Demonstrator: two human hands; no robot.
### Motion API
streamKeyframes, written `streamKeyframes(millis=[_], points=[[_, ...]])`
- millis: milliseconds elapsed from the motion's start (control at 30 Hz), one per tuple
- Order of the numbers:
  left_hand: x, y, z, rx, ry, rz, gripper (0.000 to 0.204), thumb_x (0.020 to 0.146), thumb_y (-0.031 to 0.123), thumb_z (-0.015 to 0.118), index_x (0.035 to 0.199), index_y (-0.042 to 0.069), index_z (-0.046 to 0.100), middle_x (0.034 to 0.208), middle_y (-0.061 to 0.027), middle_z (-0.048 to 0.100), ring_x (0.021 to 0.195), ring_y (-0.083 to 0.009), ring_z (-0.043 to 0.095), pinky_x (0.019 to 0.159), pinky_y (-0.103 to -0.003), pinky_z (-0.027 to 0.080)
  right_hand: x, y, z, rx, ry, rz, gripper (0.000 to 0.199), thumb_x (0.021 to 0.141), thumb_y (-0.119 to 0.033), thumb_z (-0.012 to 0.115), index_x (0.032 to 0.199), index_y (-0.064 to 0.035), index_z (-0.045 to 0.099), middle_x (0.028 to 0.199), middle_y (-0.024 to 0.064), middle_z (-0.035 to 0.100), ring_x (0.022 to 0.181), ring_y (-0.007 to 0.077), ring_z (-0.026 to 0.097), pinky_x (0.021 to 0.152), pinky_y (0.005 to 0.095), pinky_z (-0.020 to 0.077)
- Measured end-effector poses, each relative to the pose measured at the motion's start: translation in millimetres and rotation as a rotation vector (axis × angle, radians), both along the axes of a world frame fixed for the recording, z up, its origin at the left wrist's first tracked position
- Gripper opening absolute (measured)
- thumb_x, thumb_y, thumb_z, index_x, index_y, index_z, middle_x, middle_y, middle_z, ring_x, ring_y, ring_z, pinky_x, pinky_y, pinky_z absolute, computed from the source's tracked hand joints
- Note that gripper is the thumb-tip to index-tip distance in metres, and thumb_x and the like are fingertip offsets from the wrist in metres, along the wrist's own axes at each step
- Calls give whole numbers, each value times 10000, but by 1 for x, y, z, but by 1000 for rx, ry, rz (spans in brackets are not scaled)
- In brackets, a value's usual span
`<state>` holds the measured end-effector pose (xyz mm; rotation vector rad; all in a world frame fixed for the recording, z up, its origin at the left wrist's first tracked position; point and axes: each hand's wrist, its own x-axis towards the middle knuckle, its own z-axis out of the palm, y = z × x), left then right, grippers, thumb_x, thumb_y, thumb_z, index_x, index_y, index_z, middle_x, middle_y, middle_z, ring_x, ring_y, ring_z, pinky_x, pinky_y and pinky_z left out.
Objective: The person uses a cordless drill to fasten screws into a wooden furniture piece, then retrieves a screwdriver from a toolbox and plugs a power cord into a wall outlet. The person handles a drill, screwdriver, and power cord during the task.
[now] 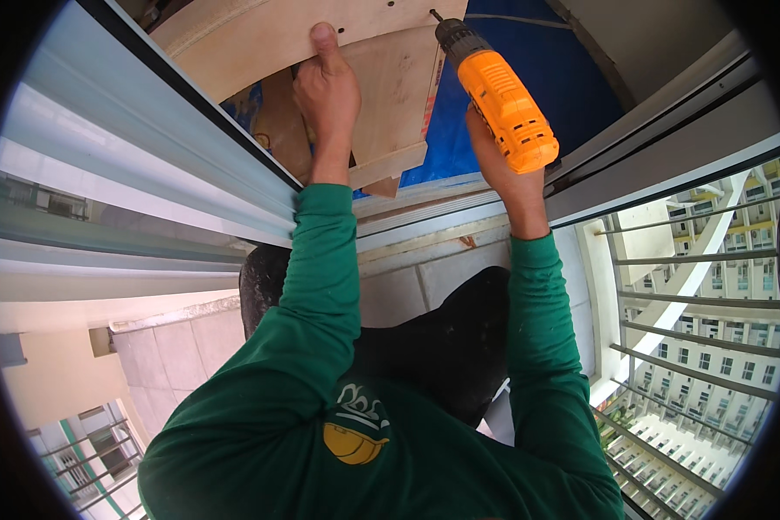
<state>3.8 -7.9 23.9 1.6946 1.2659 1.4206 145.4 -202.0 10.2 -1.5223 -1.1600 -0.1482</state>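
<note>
— Where's he at with it?

— Fastening, I'd say. His left hand [325, 91] presses flat against the plywood panel [260, 39], thumb up, fingers spread on the wood and gripping nothing. The right hand [494, 156] is wrapped tight around the grip of the orange drill [503, 95].

— And the bit?

— Its tip meets the panel's edge, just right of his left thumb, near some small holes. Blue tarp [529, 52] sits behind. Next he'd need steady pressure and a straight drill, I reckon.
</note>
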Motion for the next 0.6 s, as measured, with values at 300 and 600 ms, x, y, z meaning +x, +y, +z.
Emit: streamKeyframes(millis=[300,600], points=[[0,1,4,-16,9,-31,1087,1004,891,321,1098,-93,770,1113,-351,743,1117,-536,676,987,-563,514,-8,-12,13,51,-28,85,336,862,-54,844,1177,-8,737,963,128,789,846,249,790,788,327,601],[-15,-97,-104,-576,-687,-285,496,1125,498,570,1139,5,618,1015,-99,592,876,-195,577,804,-296,498,-48,-55,-44,53,513,-50,228,938,-146,793,1133,-42,735,894,25,722,765,130,700,726,305,572]])
